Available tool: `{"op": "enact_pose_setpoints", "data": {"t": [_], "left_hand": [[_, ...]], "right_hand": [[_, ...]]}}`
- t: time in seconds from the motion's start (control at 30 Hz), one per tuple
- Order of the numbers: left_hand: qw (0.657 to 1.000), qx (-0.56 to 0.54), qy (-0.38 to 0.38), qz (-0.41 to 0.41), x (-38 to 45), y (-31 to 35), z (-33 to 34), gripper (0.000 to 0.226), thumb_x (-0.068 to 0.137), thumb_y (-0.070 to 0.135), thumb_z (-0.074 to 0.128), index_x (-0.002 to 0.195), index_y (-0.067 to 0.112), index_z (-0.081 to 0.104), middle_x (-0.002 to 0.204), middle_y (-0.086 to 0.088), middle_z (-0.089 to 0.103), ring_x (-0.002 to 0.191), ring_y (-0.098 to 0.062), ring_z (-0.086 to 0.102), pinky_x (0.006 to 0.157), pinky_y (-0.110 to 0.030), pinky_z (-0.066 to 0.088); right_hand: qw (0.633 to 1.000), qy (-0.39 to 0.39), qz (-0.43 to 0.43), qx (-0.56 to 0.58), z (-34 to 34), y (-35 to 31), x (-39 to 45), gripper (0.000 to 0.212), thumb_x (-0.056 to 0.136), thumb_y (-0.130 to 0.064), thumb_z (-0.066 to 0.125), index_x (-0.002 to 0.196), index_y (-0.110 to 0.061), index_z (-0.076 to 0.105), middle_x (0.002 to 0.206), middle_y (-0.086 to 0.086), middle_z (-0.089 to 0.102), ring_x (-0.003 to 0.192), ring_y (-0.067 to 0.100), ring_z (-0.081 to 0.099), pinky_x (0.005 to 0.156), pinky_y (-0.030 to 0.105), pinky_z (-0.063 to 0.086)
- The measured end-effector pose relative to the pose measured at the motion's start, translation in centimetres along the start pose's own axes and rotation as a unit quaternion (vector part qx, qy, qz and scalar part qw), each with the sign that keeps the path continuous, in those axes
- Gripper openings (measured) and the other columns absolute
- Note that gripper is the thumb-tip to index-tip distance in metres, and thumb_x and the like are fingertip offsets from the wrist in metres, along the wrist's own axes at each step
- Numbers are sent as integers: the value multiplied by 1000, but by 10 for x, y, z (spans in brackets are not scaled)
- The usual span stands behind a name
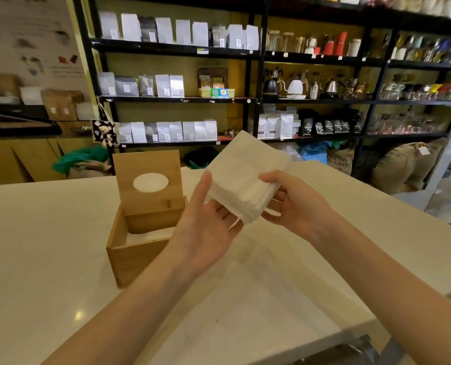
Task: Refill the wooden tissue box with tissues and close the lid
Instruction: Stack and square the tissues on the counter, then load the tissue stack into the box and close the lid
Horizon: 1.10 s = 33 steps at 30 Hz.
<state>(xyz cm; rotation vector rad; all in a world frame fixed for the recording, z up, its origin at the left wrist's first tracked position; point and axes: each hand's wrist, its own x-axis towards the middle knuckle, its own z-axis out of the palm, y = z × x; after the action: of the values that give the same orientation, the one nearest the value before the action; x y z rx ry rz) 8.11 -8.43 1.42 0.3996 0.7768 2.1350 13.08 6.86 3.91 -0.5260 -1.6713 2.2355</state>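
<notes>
A wooden tissue box (133, 255) stands on the white counter, left of centre. Its hinged lid (148, 177), with an oval slot, is raised upright at the back. A few white tissues lie at the bottom inside the box (148, 237). Both hands hold a thick stack of white tissues (245, 175) in the air, to the right of the box and above it. My left hand (206, 227) supports the stack from below with its thumb against the left edge. My right hand (295, 201) grips the stack's right side.
The white counter (48, 259) stretches left and right, with its edge at the right and lower right. Black shelves (177, 98) with bags, kettles and jars stand behind it. Sacks and cardboard boxes sit on the floor beyond.
</notes>
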Motion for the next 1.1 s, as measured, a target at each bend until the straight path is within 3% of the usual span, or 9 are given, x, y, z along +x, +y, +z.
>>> {"op": "enact_pose_setpoints", "data": {"t": [0.07, 0.17, 0.23, 0.4, 0.53, 0.7, 0.9, 1.0, 1.1], "left_hand": [[998, 48, 38, 32, -2, 2, 4, 85, 39, 43, 86, 114, 16, 56, 110, -5, 71, 105, -21, 65, 94, -34, 47], [989, 60, 113, 68, -5, 5, 6, 32, 70, 26, 70, 99, 21, 57, 104, -6, 69, 103, -22, 62, 95, -37, 47], [984, 57, 152, 78, -7, 10, 2, 19, 79, 17, 63, 96, 20, 56, 107, -7, 65, 104, -23, 59, 94, -39, 47], [979, 74, 186, 49, -14, 40, -17, 49, 67, 14, 70, 114, 15, 54, 108, -9, 67, 99, -25, 64, 76, -39, 58], [976, 119, 183, 10, -25, 74, -25, 48, 60, 15, 70, 106, 13, 59, 101, -10, 70, 95, -26, 66, 63, -40, 60], [963, 199, 182, -13, -35, 107, -27, 29, 59, 15, 66, 86, 10, 60, 62, -7, 73, 59, -21, 72, 45, -32, 58], [952, 231, 203, 9, -42, 132, -49, 29, 56, 19, 68, 84, 11, 65, 66, -4, 73, 62, -16, 71, 52, -27, 58], [950, 224, 215, 15, -41, 140, -55, 16, 52, 20, 70, 66, 12, 72, 63, -2, 72, 64, -15, 69, 55, -25, 57], [943, 258, 211, -15, -36, 140, -59, 27, 54, 20, 69, 81, 12, 68, 68, -4, 73, 70, -18, 70, 57, -27, 58]], "right_hand": [[1000, 4, -7, -6, 7, 4, -1, 12, 74, -18, 67, 84, -17, 61, 92, 6, 63, 82, 19, 60, 83, 35, 46], [999, -7, -17, -32, 18, 10, -4, 15, 73, -19, 69, 88, -16, 63, 94, 4, 67, 84, 19, 63, 82, 33, 46], [998, -22, -8, -54, 25, 13, -6, 21, 73, -21, 70, 93, -17, 64, 98, 4, 68, 90, 18, 65, 87, 36, 45], [986, -118, 83, -81, 27, 7, -5, 68, 62, -47, 70, 119, -13, 54, 110, 4, 64, 114, 21, 54, 104, 48, 32], [967, -178, 184, 4, 26, -7, 13, 102, 53, -65, 59, 131, -1, 43, 127, 14, 59, 123, 34, 48, 110, 56, 23], [949, -246, 195, -32, 51, -11, 23, 92, 57, -67, 55, 126, -6, 51, 116, 12, 67, 110, 33, 61, 99, 48, 41], [946, -231, 214, -80, 77, -4, 38, 99, 55, -68, 57, 130, -4, 45, 112, 13, 70, 105, 28, 65, 90, 41, 48], [933, -271, 222, -80, 81, -1, 40, 91, 60, -71, 48, 120, -3, 56, 113, 16, 68, 103, 28, 66, 87, 39, 49], [942, -276, 183, -57, 84, -3, 44, 81, 62, -67, 49, 117, -9, 59, 114, 14, 68, 104, 29, 65, 89, 42, 48]]}}
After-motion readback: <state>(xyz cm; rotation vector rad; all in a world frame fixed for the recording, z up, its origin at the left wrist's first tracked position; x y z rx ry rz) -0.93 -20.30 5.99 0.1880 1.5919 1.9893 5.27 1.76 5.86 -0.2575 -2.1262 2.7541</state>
